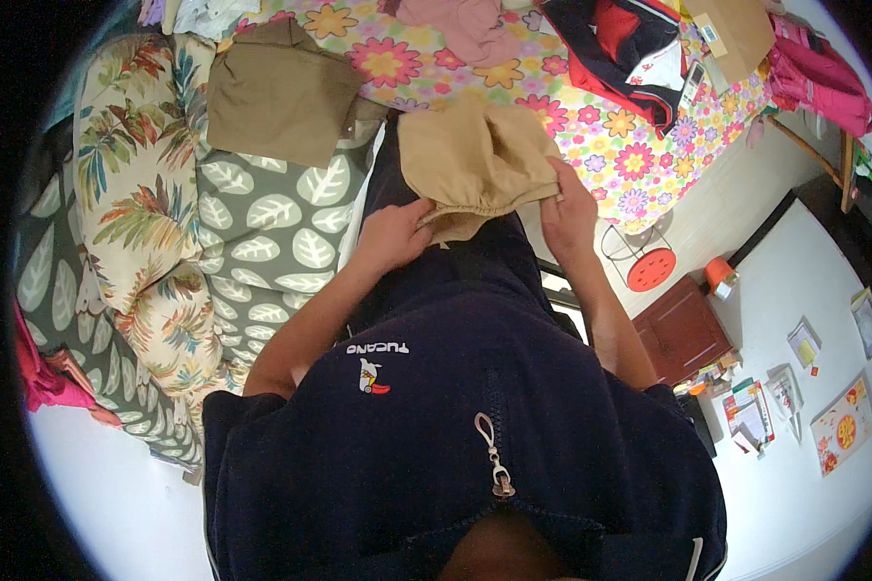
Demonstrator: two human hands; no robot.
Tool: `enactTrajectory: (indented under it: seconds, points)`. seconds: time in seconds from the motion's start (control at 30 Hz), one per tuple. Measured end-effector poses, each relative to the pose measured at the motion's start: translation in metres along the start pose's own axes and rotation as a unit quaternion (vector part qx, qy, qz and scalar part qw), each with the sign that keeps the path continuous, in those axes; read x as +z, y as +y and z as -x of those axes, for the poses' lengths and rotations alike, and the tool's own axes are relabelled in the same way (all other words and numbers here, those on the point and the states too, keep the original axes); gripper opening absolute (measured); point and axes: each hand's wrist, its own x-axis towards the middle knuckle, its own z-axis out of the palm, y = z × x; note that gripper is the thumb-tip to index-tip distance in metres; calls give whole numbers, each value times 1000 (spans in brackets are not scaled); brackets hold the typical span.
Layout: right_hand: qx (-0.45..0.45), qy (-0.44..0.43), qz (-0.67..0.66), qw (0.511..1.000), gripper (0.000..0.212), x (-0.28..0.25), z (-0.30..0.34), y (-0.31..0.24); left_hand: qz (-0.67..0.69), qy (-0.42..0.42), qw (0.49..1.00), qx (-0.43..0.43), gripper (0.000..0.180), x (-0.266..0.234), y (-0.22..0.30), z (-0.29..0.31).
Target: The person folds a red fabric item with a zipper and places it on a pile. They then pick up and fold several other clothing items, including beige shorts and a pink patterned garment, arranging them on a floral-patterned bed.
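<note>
Two hands grip a tan garment (470, 155) by its gathered edge, at 12 o'clock in the view.
The left hand (397, 235) pinches the edge at the garment's 8 o'clock, the right hand (570, 208) grasps it at 4 o'clock; a folded olive-brown garment (281, 97) lies at 11 o'clock on a leaf-patterned cover (262, 208), while a flowered cloth (635, 160) spreads from 12 to 2 o'clock.

Tan cloth (455, 160) hides — partly — the dark trousers (491, 256).
</note>
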Motion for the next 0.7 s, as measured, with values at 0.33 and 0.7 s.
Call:
enactTrajectory:
  seconds: [0.33,0.7]
  points:
    - [-62,50,26,996,24,-9,-41,-26,142,121,982,-41,34,-3,-26,-19]
    - [-114,100,69,986,33,10,-92,-36,590,333,735,25,29,-53,5,-35]
